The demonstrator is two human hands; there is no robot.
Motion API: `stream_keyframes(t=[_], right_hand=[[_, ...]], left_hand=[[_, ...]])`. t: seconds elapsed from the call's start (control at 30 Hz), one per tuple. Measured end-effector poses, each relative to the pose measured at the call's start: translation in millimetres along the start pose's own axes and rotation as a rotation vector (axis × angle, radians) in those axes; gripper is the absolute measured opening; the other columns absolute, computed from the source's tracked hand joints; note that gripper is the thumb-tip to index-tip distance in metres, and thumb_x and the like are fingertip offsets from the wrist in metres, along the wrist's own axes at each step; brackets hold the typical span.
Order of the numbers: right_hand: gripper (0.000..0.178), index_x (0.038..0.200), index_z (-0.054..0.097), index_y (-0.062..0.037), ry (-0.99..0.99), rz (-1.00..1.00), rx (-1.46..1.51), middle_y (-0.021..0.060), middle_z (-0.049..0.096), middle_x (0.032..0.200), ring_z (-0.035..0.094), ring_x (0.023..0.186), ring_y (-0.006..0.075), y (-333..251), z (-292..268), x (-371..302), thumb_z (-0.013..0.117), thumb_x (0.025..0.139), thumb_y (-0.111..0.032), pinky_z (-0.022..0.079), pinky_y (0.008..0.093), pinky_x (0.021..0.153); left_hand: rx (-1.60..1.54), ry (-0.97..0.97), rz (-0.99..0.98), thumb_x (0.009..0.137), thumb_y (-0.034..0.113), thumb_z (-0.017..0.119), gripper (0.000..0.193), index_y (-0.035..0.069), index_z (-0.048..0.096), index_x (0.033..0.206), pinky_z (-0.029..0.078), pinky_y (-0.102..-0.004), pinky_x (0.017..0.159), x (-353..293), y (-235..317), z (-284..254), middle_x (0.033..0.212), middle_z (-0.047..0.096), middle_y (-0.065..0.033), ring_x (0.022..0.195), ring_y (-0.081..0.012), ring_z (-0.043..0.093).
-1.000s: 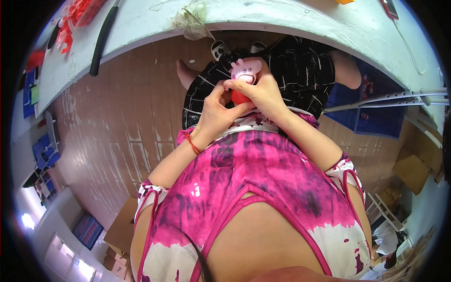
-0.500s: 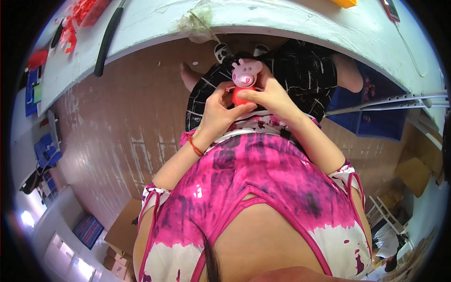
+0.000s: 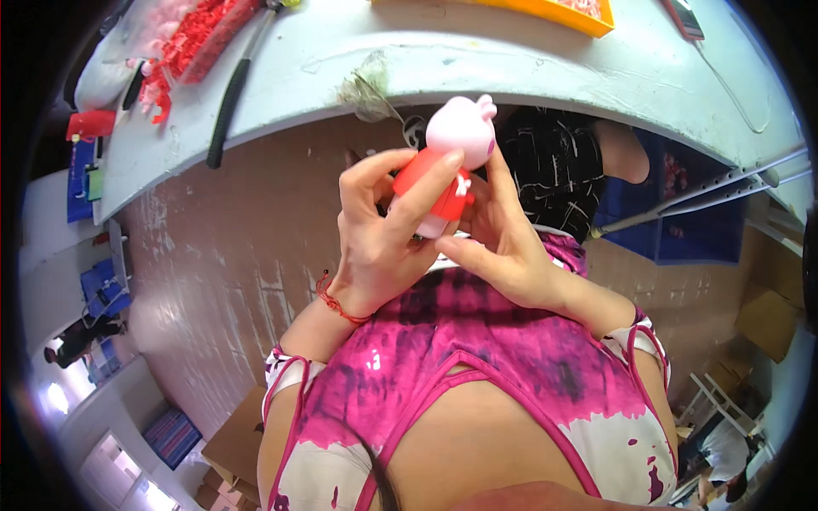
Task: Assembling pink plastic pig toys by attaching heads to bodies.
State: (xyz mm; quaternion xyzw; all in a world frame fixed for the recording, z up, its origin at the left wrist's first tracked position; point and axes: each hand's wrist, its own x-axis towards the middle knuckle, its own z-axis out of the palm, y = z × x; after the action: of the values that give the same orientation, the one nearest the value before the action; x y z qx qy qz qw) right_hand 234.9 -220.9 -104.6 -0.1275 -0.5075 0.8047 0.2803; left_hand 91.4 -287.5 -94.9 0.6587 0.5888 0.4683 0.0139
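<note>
On the white table (image 3: 503,72) lie a yellow tray (image 3: 596,32), a phone-like device (image 3: 684,20) toward its right end, and a black handle (image 3: 230,111) toward its left. Crumpled translucent film (image 3: 368,92) sits at the table's near edge. Below the table's right side stands a blue bin (image 3: 703,245).

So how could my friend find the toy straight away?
Find the white table across the top, then the middle of its near edge. There the left hand grips a toy figure, the right hand close beside it. Unlike the red pieces heaped at upper left, it has a round pink head above a red body.
</note>
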Motion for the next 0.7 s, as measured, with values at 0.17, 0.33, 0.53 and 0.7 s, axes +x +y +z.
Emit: stream_keyframes(t=[0.17,0.33,0.53,0.7], right_hand=[[0.094,0.147,-0.017,-0.0108,0.004,-0.006,0.056,0.014,0.029,0.14,0.037,0.126,0.0205,-12,0,34,0.048,0.081,0.004,0.035,0.0324,0.102],[0.063,0.146,0.013,-0.0034,0.098,-0.035,-0.051,0.0118,0.03,0.142,0.032,0.132,0.0214,37,-8,30,0.044,0.092,-0.007,0.028,0.0334,0.108],[0.06,0.147,0.014,-0.0044,0.262,-0.184,-0.197,0.0104,0.033,0.142,0.035,0.13,0.0221,86,-26,24,0.043,0.099,-0.027,0.031,0.0338,0.107],[0.057,0.147,0.014,-0.0063,0.296,-0.117,-0.101,0.0111,0.035,0.14,0.044,0.123,0.0198,64,-7,34,0.04,0.101,-0.027,0.04,0.0307,0.1]], left_hand=[[0.011,-0.285,-0.101,0.059,-0.006,0.069,0.077,0.016,0.052,0.131,0.055,-0.0352,0.074,43,9,-22,0.124,0.038,-0.0151,0.094,-0.0282,0.057],[0.218,-0.325,0.113,0.068,-0.001,0.062,0.058,0.009,0.055,0.125,0.055,-0.0334,0.067,46,-1,-35,0.109,0.052,-0.0165,0.085,-0.0282,0.061],[0.382,-0.276,0.294,0.078,0.013,0.057,0.036,-0.001,0.058,0.11,0.052,-0.0308,0.055,32,-10,-19,0.087,0.055,-0.013,0.067,-0.0232,0.061],[0.548,-0.311,0.264,0.077,0.02,0.056,0.045,-0.003,0.055,0.117,0.045,-0.0295,0.043,33,-10,-21,0.076,0.056,-0.0128,0.054,-0.0196,0.057]])
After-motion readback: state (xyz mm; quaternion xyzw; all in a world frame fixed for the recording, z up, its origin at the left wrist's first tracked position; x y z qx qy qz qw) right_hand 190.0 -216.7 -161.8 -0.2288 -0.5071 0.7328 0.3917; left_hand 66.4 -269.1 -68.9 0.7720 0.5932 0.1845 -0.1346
